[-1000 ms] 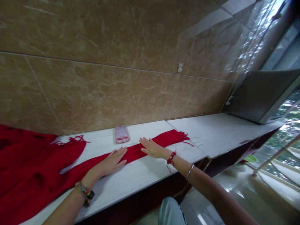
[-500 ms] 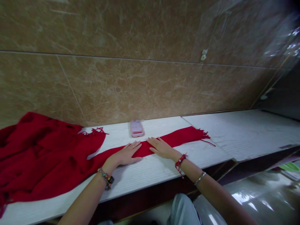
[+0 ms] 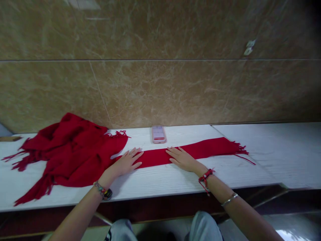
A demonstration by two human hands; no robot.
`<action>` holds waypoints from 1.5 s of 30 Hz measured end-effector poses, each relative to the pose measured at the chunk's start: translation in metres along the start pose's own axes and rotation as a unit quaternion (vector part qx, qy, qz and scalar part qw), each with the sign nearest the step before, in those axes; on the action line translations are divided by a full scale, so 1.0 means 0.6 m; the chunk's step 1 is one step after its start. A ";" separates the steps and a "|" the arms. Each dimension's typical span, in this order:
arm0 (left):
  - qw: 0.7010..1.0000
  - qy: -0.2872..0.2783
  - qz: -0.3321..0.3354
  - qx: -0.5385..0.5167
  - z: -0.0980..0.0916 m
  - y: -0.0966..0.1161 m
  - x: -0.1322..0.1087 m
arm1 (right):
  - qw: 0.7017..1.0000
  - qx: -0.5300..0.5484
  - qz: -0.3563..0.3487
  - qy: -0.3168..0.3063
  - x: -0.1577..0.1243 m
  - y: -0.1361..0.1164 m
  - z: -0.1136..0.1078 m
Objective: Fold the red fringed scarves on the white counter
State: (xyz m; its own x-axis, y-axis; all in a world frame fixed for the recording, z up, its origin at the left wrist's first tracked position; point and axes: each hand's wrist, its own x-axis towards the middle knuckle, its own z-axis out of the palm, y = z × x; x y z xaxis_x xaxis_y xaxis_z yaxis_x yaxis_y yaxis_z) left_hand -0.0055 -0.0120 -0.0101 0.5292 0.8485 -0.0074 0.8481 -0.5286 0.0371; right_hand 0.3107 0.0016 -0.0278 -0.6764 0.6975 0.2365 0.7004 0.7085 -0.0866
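Both hands palm down on one piece of fringed red cloth, laid as a long, narrow strip (image 3: pixel 154 158) across a white wood-grain counter (image 3: pixel 160 182). Left hand (image 3: pixel 125 162): flat, fingers apart, fingertips on the strip near its left part, nothing gripped. Right hand (image 3: pixel 184 160): also flat, fingers slightly spread over the middle of the strip, not closed on anything. The two hands stand well apart, a stretch of bare red between them.

The strip runs on past the right hand, bends gently and ends in a fringe (image 3: pixel 239 147); one long strand trails off toward the counter's near side. On the left it leads toward a rumpled red heap (image 3: pixel 80 150) with several tasselled corners — the left hand and wrist partly cover where the two meet.

Phone (image 3: pixel 158 134) lies flat behind the strip, between the hands and close to the wall; screen text too small to read. Brown marbled tile wall (image 3: pixel 160 93) rises behind the counter, a small white fitting (image 3: pixel 249 48) high on its right side.

Beaded bracelet (image 3: pixel 100 189) on left wrist; red cord bracelet (image 3: pixel 205 176) on right, silver bangle (image 3: pixel 229 199) farther up that forearm. Person's knees (image 3: pixel 205 226) at the counter's near edge — pale trousers.
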 end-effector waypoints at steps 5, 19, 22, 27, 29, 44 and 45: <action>0.996 0.043 0.073 0.031 -0.031 0.032 -0.018 | 0.998 0.019 -0.025 0.049 0.001 -0.003 -0.003; 0.979 0.030 0.201 0.002 -0.063 0.090 0.075 | 0.981 0.040 -0.129 0.143 0.007 -0.008 -0.006; 0.980 0.037 0.195 -0.009 -0.057 0.087 0.068 | 0.978 0.013 -0.136 0.154 0.010 -0.002 0.005; 0.983 0.042 0.176 -0.013 -0.051 0.087 0.067 | 0.978 -0.007 -0.130 0.164 0.009 -0.003 0.002; 0.984 0.048 0.170 0.000 -0.050 0.088 0.068 | 0.976 -0.017 -0.127 0.175 0.007 -0.009 -0.005; 0.986 0.065 0.155 -0.002 -0.040 0.098 0.067 | 0.978 -0.040 -0.093 0.183 0.005 -0.020 -0.008; 0.986 0.060 0.157 0.012 -0.040 0.098 0.067 | 0.978 -0.040 -0.094 0.181 0.005 -0.018 -0.007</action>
State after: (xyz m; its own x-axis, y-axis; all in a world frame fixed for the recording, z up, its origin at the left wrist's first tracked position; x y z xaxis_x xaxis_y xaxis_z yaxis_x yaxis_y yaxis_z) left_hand 0.0650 -0.0081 0.0160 0.7598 0.6390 0.1197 0.6442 -0.7648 -0.0059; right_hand 0.3017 -0.0044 -0.0223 -0.6798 0.4628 0.5689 0.5974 0.7994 0.0637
